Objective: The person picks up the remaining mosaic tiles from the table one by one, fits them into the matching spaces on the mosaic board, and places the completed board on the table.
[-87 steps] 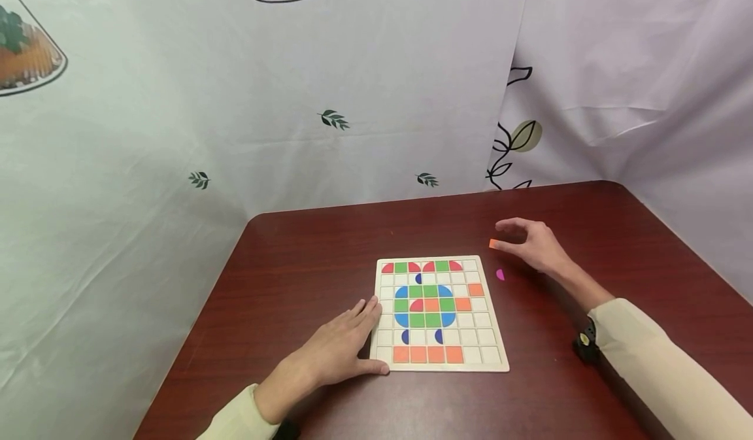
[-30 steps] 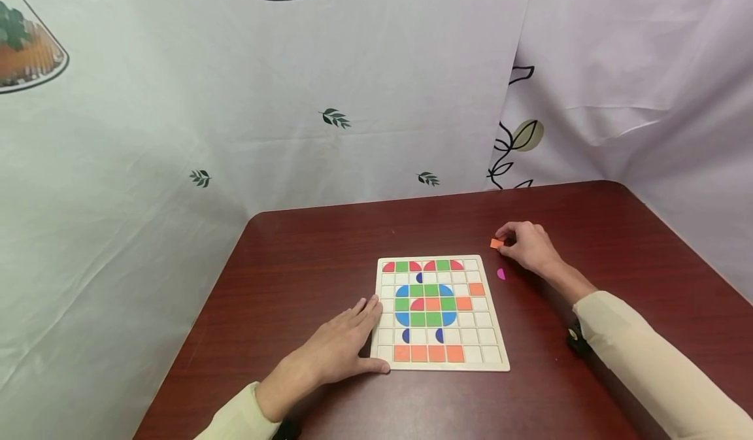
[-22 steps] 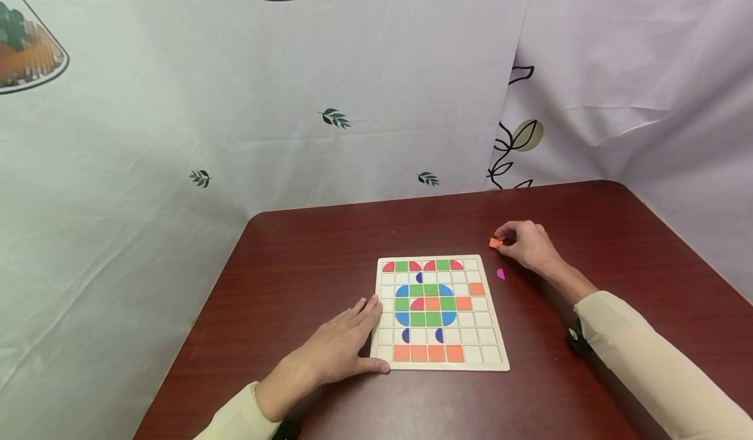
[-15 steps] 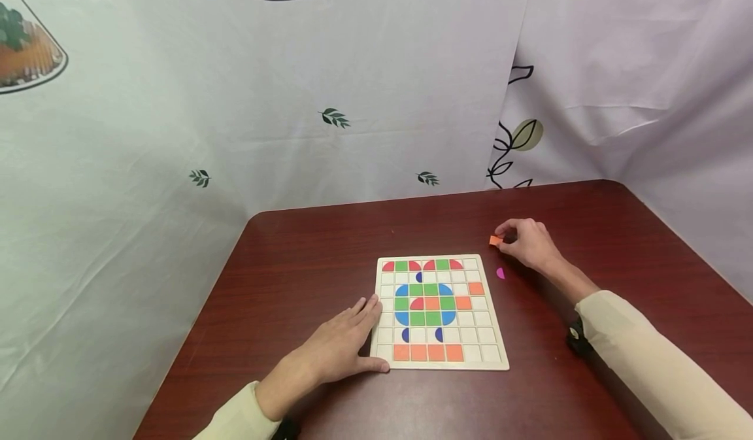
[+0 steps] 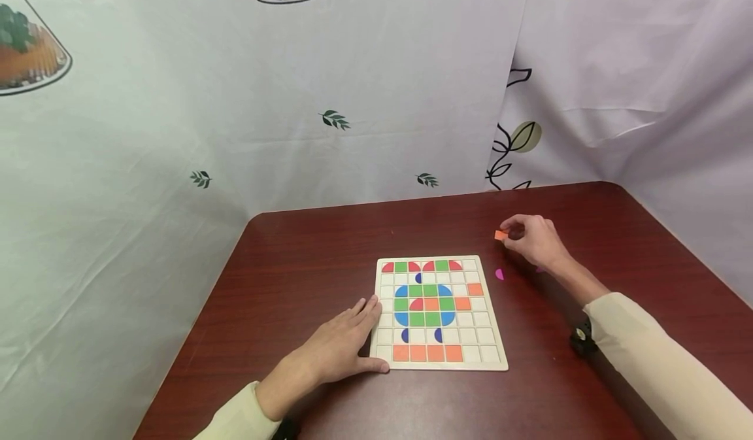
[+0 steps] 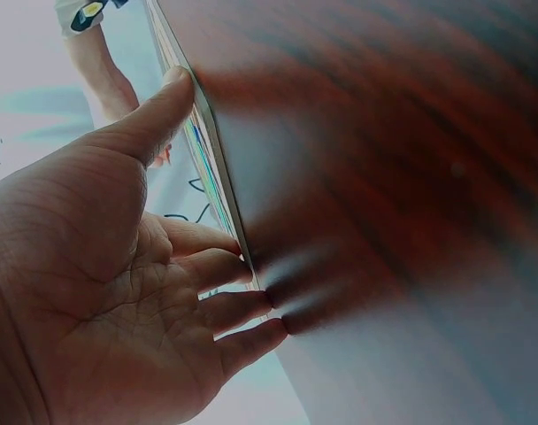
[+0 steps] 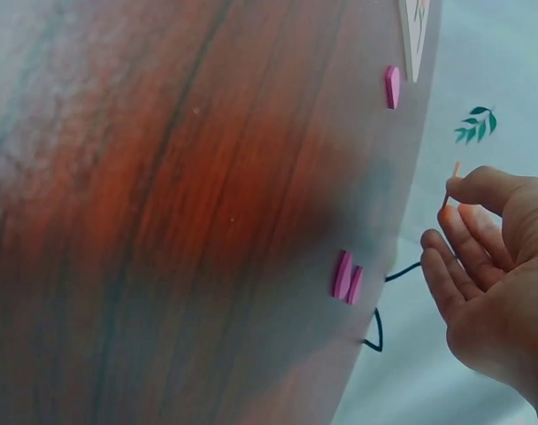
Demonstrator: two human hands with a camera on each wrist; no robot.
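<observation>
Orange tile (image 5: 499,235) and board (image 5: 484,336) are what our hands are on. From the left, our left hand (image 5: 341,343) lies along the board's left side, its fingers straight, slightly apart and touching the edge, thumb at the near corner; it is the hand nearer the board. Coloured pieces (image 5: 416,319) fill part of the grid. Just beyond the right edge, a pink half-disc (image 5: 499,274) lies on the desk (image 5: 282,283). Farther right and back, our right hand (image 5: 536,240) pinches the tile between thumb and fingers, so it juts leftward from their tips, beyond the board's far right corner. Being squarish, it gives us no clear long axis. Compared with half a second ago, we have it slightly farther back and right, and a second pink piece (image 5: 540,270) shows below that hand; the board's pattern looks unchanged.
</observation>
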